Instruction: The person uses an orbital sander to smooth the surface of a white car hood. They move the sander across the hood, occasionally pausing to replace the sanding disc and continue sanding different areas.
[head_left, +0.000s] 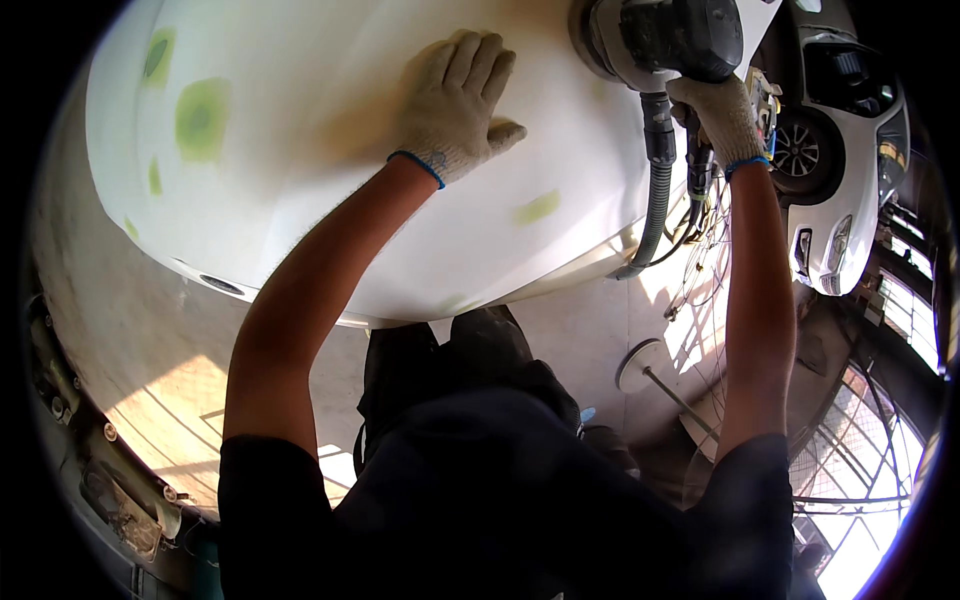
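A large white curved car body panel (330,50) spreads in front of me, marked with several yellow-green patches such as one patch (203,118) at the left. My left hand (455,110), in a knitted glove with a blue cuff, lies flat on the panel with its thumb apart. At the panel's right side my right hand (722,115), gloved alike, is closed around a black and grey power sander (680,38). The sander's round pad rests at the panel surface, partly hidden by its body. From the sander a ribbed grey hose (658,170) hangs down past the panel's edge.
A white car (835,215) stands at the right. Tangled cables and thin wires (712,240) hang beside the panel. Below them is a round base (640,367) with a pole. Worn car parts (120,510) line the lower left. Sunlight falls across the pale floor (170,400).
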